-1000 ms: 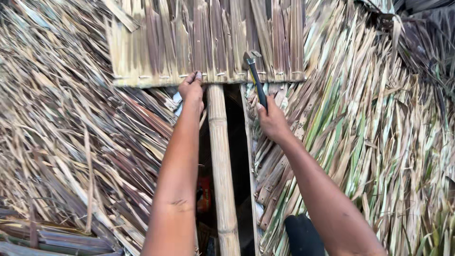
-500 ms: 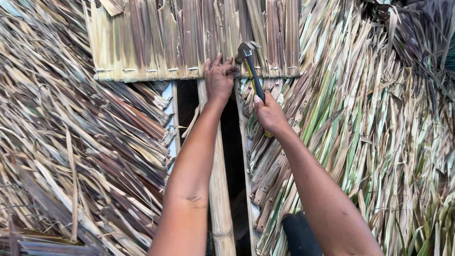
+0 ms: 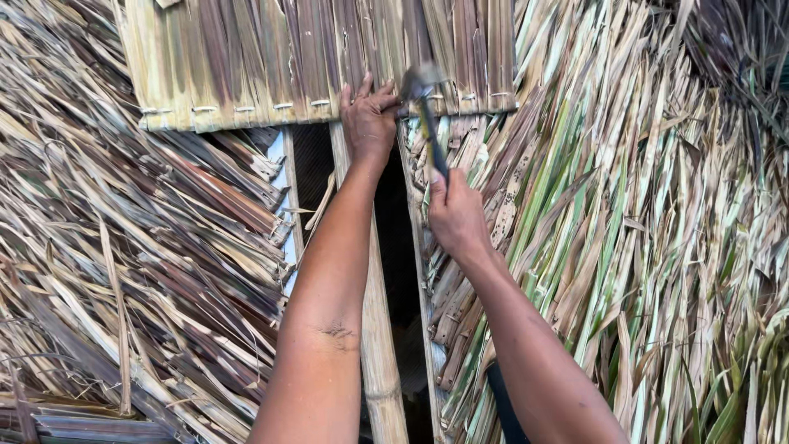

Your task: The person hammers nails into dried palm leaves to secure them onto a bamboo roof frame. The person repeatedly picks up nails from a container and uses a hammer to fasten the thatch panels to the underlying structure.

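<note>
Nearest are two bare arms that reach up and away from the camera. Between them runs a bamboo pole (image 3: 380,329), pale and round. It goes up under the arms and seems to carry the roof leaves.

A little farther up is the right hand (image 3: 454,215). It is closed tight around the dark handle of a hammer (image 3: 426,115). The grip sits low on the handle, probably so the head can swing hard. The metal head is blurred, just beside the fingers of the other hand, at the lower edge of a leaf panel.

The left hand (image 3: 367,122) is above and to the left of the right hand. It lies flat on the panel's lower edge with its fingers spread and bent a bit. It looks like it presses the panel down on the pole so it stays put. I cannot tell if it pinches a nail.

The thatch panel (image 3: 320,57) is made of folded brown leaves stitched in a row. It lies just past both hands.

Left of the hands are dry brown leaves (image 3: 140,271). Right of the hands are greener leaves (image 3: 641,247). Between the arms is a dark gap (image 3: 403,255).
</note>
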